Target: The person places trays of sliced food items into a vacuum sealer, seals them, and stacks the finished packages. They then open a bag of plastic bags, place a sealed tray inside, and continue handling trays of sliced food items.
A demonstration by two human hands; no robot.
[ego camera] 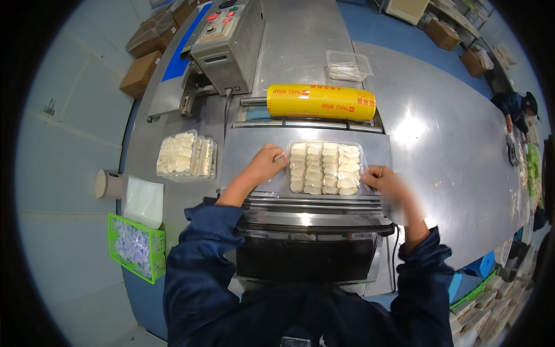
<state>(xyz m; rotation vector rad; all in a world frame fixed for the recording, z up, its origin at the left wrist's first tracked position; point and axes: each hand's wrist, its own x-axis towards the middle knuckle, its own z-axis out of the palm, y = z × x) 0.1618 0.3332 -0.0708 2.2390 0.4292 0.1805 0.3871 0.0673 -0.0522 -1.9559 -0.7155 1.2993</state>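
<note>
A clear plastic tray (327,194) holds pale, folded food pieces in neat rows on the steel bed of a film wrapping machine (253,141). At the tray's left side, my left hand (265,165) pinches clear cling film (280,156) between thumb and fingers. Film is also gripped by my right hand (381,178), close to the tray's right edge. Behind the tray, a yellow printed roll of cling wrap (321,102) rests across metal rollers (308,124). Where the film ends under the tray is hidden.
Stacked filled trays (184,156) stand left, below a steel machine with buttons (230,47). A clear container of white sticks (347,69) sits behind the roll. A green crate (158,256) stands lower left. Another person (516,110) works at the far right.
</note>
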